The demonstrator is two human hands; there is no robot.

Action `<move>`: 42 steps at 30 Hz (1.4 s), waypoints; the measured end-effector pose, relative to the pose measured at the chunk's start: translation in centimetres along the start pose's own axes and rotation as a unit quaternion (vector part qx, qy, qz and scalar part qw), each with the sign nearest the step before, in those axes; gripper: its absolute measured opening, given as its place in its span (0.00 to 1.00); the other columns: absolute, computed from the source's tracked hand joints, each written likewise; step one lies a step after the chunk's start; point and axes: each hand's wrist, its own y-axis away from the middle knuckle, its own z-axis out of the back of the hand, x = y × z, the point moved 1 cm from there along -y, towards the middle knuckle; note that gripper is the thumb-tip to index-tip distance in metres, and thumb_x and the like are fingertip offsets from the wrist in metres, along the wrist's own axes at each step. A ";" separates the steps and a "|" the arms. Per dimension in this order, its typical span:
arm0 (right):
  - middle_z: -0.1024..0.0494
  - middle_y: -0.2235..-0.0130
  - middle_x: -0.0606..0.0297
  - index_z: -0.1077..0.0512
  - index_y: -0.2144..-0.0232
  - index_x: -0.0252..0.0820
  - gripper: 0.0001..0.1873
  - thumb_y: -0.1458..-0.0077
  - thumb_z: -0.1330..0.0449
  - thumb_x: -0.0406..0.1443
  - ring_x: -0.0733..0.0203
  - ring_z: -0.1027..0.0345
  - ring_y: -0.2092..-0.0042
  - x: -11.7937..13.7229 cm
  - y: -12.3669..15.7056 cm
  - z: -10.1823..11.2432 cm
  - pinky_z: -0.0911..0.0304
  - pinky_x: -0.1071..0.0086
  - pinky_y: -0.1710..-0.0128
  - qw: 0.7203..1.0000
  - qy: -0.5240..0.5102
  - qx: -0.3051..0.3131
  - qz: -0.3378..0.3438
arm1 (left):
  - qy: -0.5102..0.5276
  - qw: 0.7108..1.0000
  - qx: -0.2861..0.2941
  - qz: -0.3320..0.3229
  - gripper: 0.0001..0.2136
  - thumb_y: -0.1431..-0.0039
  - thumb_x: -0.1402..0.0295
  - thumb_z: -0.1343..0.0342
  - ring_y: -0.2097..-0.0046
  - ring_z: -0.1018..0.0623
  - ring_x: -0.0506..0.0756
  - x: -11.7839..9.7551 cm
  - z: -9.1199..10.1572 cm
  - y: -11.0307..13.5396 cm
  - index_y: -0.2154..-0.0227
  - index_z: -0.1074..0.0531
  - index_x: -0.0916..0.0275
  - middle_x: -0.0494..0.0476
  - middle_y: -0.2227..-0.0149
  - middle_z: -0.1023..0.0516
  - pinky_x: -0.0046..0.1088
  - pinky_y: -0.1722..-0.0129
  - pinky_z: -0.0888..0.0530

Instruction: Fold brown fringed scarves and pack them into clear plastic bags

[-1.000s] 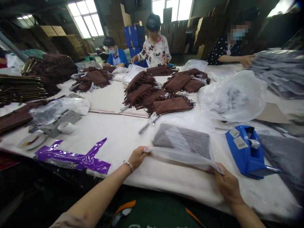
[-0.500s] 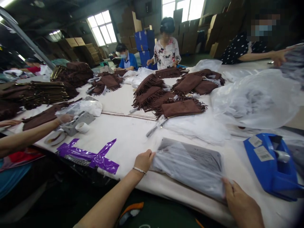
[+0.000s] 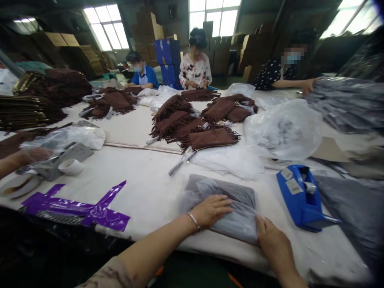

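A flat grey pouch in a transparent plastic bag (image 3: 240,196) lies on the white-covered table near its front edge. My left hand (image 3: 211,212), wearing a silver bangle, rests flat on top of the bag. My right hand (image 3: 274,248) curls around the bag's lower right edge. The hands hide part of the bag, and its opening cannot be made out.
A blue tape dispenser (image 3: 300,196) stands to the right, and purple plastic strips (image 3: 81,210) lie left. Brown fringed suede pouches (image 3: 210,138) are piled ahead beside loose plastic bags (image 3: 282,130). Several co-workers stand around the table; one hand (image 3: 31,156) reaches in at left.
My left hand has moved from the bag's left edge onto its top. The bag now covers the grey pouch, and my right hand has moved up to its edge.
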 end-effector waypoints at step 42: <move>0.23 0.63 0.62 0.41 0.43 0.44 0.34 0.50 0.44 0.50 0.55 0.30 0.56 -13.2 -1.2 7.2 0.40 0.61 0.52 0.829 -0.416 -0.304 -0.219 | -0.065 0.989 -0.113 0.074 0.24 0.38 0.68 0.51 0.39 0.38 0.59 3.4 -2.0 -0.1 0.39 0.46 0.53 0.56 0.38 0.41 0.43 0.43 0.34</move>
